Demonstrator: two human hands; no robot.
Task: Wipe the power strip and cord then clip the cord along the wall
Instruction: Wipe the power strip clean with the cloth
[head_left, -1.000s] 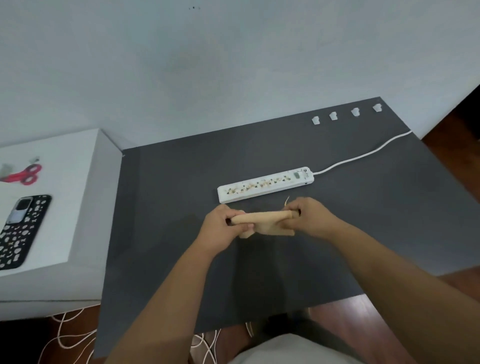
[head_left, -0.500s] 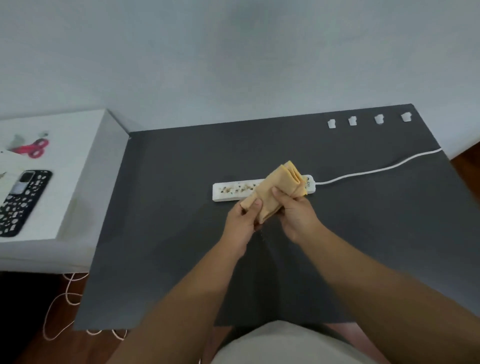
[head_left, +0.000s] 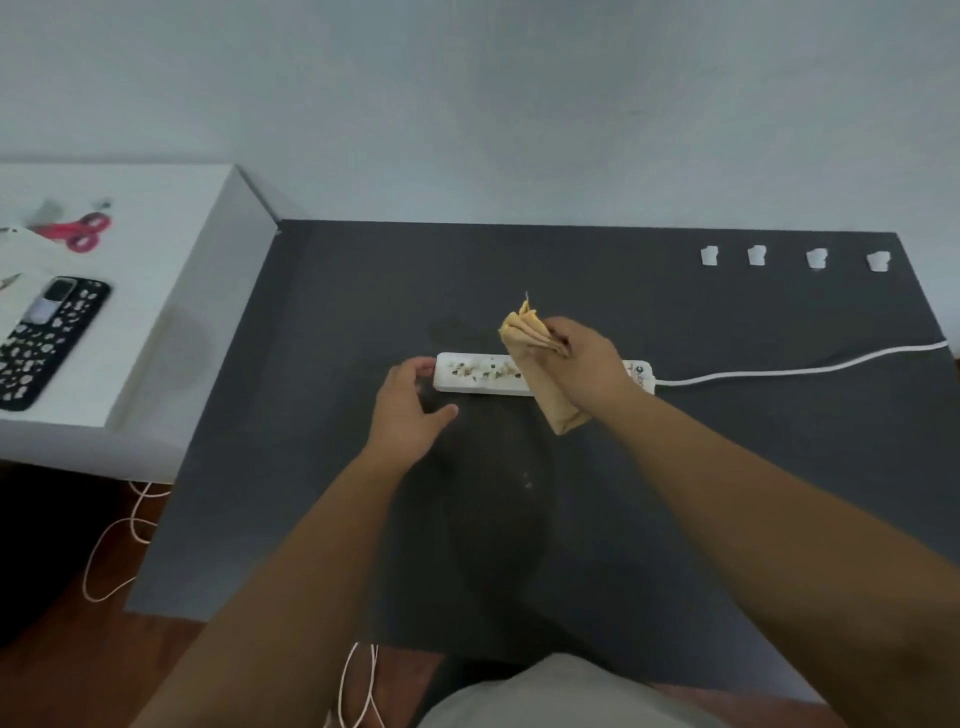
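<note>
A white power strip (head_left: 480, 373) with brown specks on its top lies across the middle of a dark grey mat (head_left: 675, 493). Its white cord (head_left: 800, 370) runs off to the right edge. My right hand (head_left: 584, 364) grips a folded tan cloth (head_left: 540, 358) over the strip's right half, hiding that part. My left hand (head_left: 410, 410) is at the strip's left end, fingers spread and curled around it, fingertips touching or nearly touching the end. Several white cord clips (head_left: 758, 255) sit in a row at the mat's far right, by the wall.
A white table (head_left: 171, 312) stands to the left, holding red scissors (head_left: 78, 233) and a black phone with white spots (head_left: 41, 338). Thin white wires (head_left: 119, 540) trail on the wooden floor. A pale wall (head_left: 519, 104) rises behind the mat.
My left hand let go of the cloth and moved to the strip's left end. My right hand carried the cloth onto the strip's right half. The view shifted closer.
</note>
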